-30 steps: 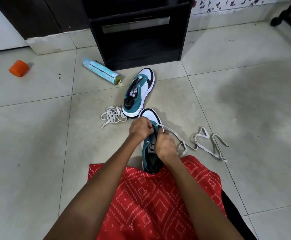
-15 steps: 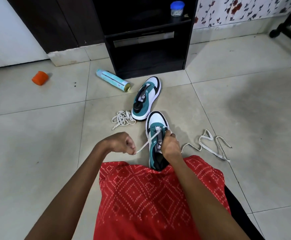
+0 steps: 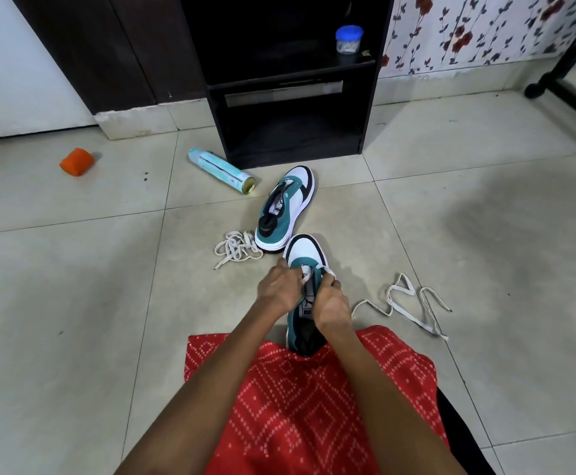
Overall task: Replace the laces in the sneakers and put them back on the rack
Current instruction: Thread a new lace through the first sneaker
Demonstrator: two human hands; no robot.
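Pinch grip: left hand [image 3: 278, 289], right hand [image 3: 331, 303] on white lace [image 3: 306, 275] atop near sneaker [image 3: 307, 250].

The left hand [image 3: 279, 291] and right hand [image 3: 331, 303] cover the lacing area of the teal, white and black sneaker [image 3: 306, 251], so the eyelets holding the flat white lace [image 3: 307, 274] cannot be told. The picture's top edge cuts off the black wooden rack [image 3: 293, 132]. The contents of the blue-lidded clear jar [image 3: 348, 41] are too small to make out.
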